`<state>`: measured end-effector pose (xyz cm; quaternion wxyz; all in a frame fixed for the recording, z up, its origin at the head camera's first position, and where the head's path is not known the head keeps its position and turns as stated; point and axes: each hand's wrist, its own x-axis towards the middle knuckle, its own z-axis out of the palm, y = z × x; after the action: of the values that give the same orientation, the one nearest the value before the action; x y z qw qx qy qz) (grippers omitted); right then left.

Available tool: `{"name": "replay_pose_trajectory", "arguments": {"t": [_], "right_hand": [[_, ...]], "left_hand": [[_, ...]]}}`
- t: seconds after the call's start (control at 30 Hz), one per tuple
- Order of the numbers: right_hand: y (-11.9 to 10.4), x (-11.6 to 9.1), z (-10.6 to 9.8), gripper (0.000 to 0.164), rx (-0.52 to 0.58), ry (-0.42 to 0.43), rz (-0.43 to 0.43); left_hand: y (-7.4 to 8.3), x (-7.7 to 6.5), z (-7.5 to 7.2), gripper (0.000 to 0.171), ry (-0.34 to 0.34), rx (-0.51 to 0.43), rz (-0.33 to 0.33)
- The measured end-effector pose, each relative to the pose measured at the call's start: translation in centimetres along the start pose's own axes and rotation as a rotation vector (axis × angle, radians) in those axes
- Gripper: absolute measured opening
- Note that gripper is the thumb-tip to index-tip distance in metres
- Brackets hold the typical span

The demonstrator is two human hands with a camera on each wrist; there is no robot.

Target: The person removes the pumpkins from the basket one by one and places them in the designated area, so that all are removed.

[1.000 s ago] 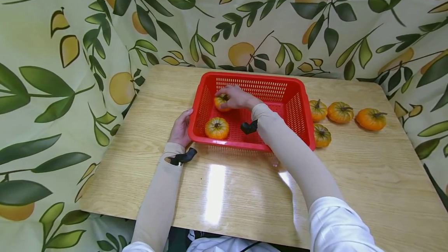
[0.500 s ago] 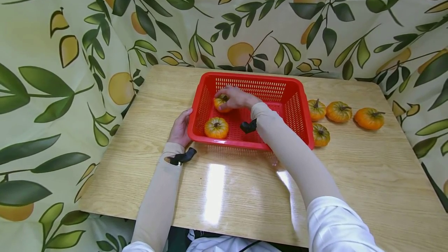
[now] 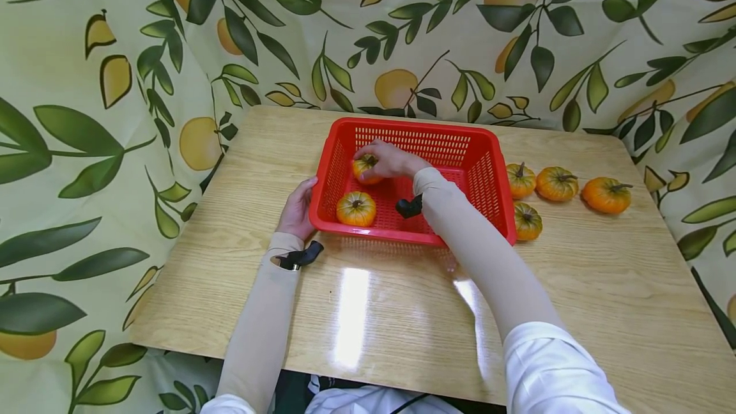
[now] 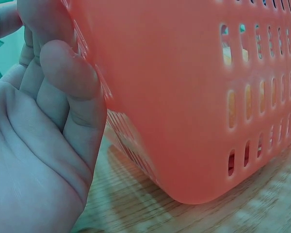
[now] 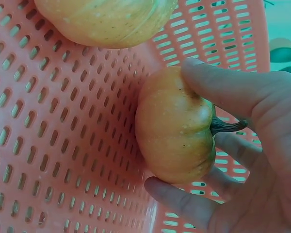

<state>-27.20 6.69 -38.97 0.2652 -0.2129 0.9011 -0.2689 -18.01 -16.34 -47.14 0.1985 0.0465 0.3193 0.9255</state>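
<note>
Right hand (image 3: 391,160) has its fingers wrapped around a small bumpy orange pumpkin (image 3: 365,168) with a dark curled stem, sitting down inside the red perforated plastic basket (image 3: 485,174) near its far left corner. The right wrist view shows the pebbly skin and ribs up close, plus the slotted basket floor. Left hand (image 3: 298,211) lies fairly flat against the basket's smooth outer left wall, fingers mostly straight; only the left wrist view shows that contact. A second ribbed orange pumpkin (image 3: 356,208) sits nearer in the basket, on the glossy wood-grain table (image 3: 379,312).
</note>
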Motion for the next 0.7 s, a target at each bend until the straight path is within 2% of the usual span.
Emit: {"name": "replay_pose_trajectory", "arguments": {"t": [0.57,0.7], "right_hand": [[-0.25,-0.06,0.01,0.049,-0.018,-0.026,0.01],[-0.4,-0.2,-0.01,0.05,-0.025,-0.031,0.0]], "left_hand": [[-0.14,0.16,-0.05,0.038,0.033,0.045,0.01],[-0.05,0.08,0.01,0.034,0.023,0.04,0.004]]}}
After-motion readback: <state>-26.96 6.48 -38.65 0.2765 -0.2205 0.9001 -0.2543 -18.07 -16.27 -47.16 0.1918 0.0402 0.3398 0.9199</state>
